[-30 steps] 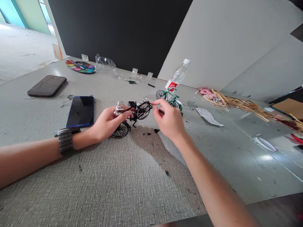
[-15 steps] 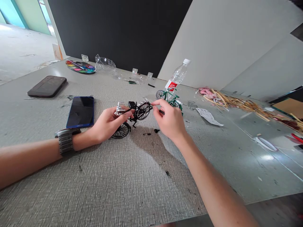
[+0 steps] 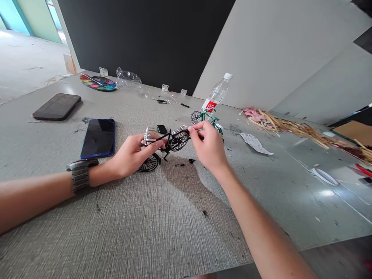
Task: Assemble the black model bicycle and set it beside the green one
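Black bike [image 3: 171, 140] shifted right; bottle label [image 3: 209, 105] unclear.

The left hand [image 3: 132, 155] partly hides the black bicycle [image 3: 171, 139], and the right hand [image 3: 209, 147] the green bicycle [image 3: 207, 116].

Gray table [image 3: 130, 224]: palette [image 3: 95, 82] lies at far-left corner; bottle [image 3: 218, 94] stands near far edge, wood strips [image 3: 286, 128] along it; flat device [image 3: 58, 107] near left edge.
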Motion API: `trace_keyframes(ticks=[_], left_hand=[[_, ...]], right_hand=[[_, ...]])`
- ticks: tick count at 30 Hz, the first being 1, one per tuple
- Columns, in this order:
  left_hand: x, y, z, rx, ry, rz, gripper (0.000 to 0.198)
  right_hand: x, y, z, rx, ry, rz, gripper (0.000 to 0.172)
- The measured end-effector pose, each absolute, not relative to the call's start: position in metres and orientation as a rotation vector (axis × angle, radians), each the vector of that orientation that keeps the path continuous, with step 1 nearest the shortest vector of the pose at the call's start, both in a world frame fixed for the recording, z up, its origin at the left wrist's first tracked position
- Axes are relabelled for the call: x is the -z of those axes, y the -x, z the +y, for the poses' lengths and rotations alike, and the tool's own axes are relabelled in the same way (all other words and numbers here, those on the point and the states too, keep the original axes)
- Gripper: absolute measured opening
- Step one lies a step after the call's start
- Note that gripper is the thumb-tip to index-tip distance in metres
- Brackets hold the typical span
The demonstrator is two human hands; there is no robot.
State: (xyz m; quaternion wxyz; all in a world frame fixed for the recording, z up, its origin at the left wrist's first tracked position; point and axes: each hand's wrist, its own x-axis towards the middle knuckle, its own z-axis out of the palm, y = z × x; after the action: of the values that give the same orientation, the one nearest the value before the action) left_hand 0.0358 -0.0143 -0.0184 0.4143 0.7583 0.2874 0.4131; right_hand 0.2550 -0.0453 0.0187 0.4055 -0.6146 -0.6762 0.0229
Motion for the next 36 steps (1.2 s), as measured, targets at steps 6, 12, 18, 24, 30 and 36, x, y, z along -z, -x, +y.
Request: trace_keyframes(ticks=[6, 12, 18, 24, 30, 36], left_hand=[[0.020, -0.037, -0.012, -1.049, -1.836, 0.754, 0.029], [0.018, -0.038, -0.009, -1.072, -1.693, 0.782, 0.025], [0.025, -0.039, -0.002, -1.181, -1.508, 0.812, 0.025], [0.024, -0.040, -0.002, -1.214, -1.383, 0.865, 0.025], [0.018, -0.039, -0.007, -1.141, -1.282, 0.745, 0.029], [0.009, -0.034, -0.007, -0.863, -0.969, 0.593, 0.038]], right_hand=[[-0.012, -0.256, -0.043, -0.131, 1.559, -1.715, 0.019], [-0.011, -0.261, -0.040, -0.100, 1.572, -1.695, 0.022], [-0.011, -0.267, -0.037, -0.160, 1.616, -1.747, 0.029], [-0.015, -0.256, -0.049, -0.493, 1.598, -2.092, 0.031], [-0.004, -0.252, -0.042, -0.505, 1.599, -1.667, 0.041], [-0.006, -0.261, -0.035, -0.694, 1.380, -1.552, 0.041]])
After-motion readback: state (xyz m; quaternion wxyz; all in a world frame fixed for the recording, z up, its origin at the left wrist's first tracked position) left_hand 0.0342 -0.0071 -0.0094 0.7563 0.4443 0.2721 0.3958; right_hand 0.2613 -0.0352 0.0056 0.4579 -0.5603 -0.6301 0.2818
